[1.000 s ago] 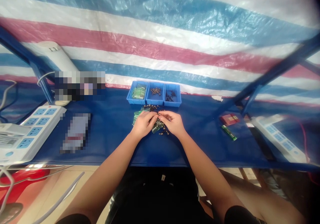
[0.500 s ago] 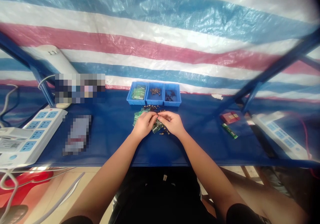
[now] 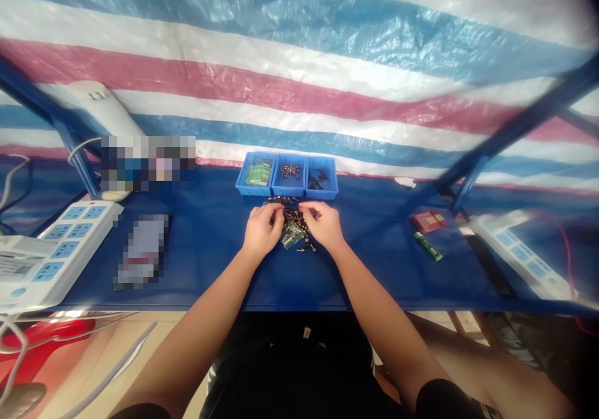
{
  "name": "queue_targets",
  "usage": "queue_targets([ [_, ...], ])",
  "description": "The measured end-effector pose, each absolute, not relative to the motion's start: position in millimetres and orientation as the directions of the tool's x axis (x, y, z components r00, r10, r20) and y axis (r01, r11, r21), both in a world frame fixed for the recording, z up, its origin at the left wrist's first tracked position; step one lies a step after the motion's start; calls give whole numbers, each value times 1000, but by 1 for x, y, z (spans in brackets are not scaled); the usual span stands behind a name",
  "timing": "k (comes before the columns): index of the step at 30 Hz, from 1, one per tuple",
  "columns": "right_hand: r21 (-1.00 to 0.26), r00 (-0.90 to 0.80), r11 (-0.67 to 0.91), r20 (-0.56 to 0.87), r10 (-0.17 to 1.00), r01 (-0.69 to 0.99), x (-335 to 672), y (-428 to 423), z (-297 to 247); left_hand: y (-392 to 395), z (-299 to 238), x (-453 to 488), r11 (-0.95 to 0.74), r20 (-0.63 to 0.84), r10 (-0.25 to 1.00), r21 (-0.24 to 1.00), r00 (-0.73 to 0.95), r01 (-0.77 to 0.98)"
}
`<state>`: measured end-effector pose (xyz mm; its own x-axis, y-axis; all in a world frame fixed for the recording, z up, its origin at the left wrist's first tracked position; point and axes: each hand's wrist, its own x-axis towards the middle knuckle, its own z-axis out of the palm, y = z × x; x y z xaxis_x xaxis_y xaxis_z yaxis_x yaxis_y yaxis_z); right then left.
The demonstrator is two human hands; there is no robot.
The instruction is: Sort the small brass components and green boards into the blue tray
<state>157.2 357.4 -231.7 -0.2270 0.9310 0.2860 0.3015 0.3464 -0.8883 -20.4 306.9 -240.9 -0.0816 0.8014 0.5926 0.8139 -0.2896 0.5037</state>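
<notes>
My left hand (image 3: 263,229) is over the left side of a heap of small parts, thumb and forefinger drawn together. Anything in that pinch is too small to make out. Across a narrow gap, my right hand (image 3: 324,224) also has its thumb and forefinger pinched, at the heap's right edge; what they hold cannot be made out. Between the hands lie small green-and-silver pieces (image 3: 292,235) and dark, brass-coloured metal parts (image 3: 296,217). A few loose brass parts (image 3: 306,247) are scattered at the near side.
Behind the heap stand three joined blue bins: the left bin (image 3: 253,191) with green pieces, the middle bin (image 3: 289,191) with brass parts, the right bin (image 3: 322,194) with dark parts. Power strips (image 3: 77,244) flank the blue table (image 3: 374,269). A red box (image 3: 429,221) lies right.
My hands, which met over the heap, have moved apart, left hand to the left and slightly back. More of the dark metal parts now shows between them.
</notes>
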Motion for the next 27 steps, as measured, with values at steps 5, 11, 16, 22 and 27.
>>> queue_targets([
  [5,-777,-92,255,248,964,575,194,374,-236,307,-241,-20,-295,577,814,503,-62,813],
  [11,-691,-240,209,52,969,692,210,373,-228,307,-241,-22,-300,558,829,504,-40,810],
  [16,-668,-339,270,28,940,694,209,367,-228,307,-242,-23,-305,567,823,496,-37,813],
  [22,-772,-235,259,146,961,581,189,358,-229,308,-242,-21,-348,568,823,499,4,794],
  [27,-929,-322,279,194,927,244,165,346,-231,306,-238,-19,-433,549,828,498,113,751],
])
